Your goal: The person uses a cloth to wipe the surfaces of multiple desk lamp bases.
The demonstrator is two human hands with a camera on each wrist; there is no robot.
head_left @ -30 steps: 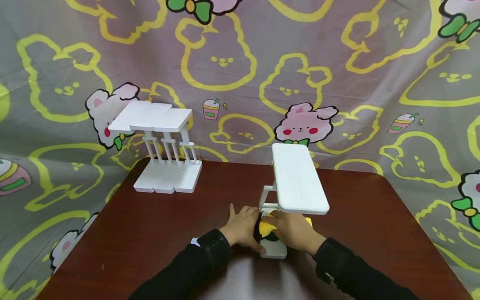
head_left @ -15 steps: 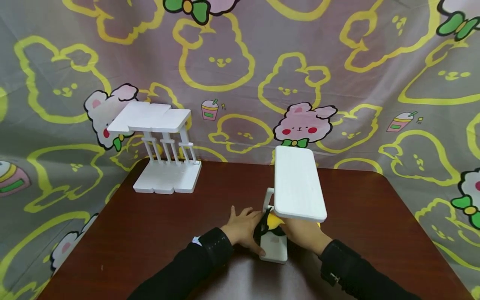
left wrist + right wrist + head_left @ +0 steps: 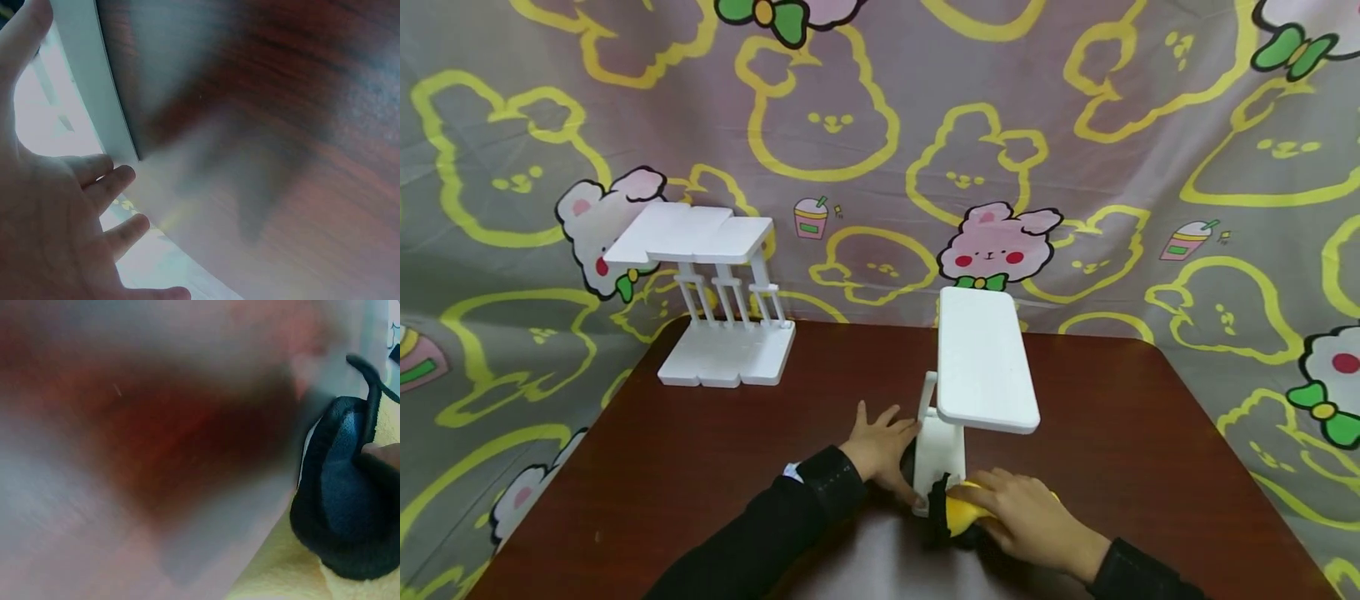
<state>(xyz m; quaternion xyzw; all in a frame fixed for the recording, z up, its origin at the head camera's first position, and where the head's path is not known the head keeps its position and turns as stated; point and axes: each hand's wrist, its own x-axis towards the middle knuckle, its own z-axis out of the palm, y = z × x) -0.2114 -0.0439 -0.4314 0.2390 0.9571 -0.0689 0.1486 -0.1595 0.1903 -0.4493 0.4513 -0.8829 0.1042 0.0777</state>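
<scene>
A white folding stand (image 3: 988,358), the kind that props a phone or tablet, stands upright on the table with its flat panel raised over its base (image 3: 940,446). My left hand (image 3: 880,450) is at the left side of that base, fingers spread and straight, thumb by its front left corner. In the left wrist view the left fingers (image 3: 119,184) lie close to the base's edge. Bunched in my right hand (image 3: 1037,517) is a yellow-and-black plush cloth (image 3: 962,510), pressed at the front end of the base. The right wrist view shows its fuzzy black part (image 3: 350,506) close up.
Several similar white stands (image 3: 726,354) stand side by side at the back left of the brown wooden table (image 3: 835,367). A patterned curtain (image 3: 850,150) hangs right behind the table.
My right hand has come toward me with the plush cloth, from the middle of the base to its front end. My left hand stays nearly in place beside the stand.
</scene>
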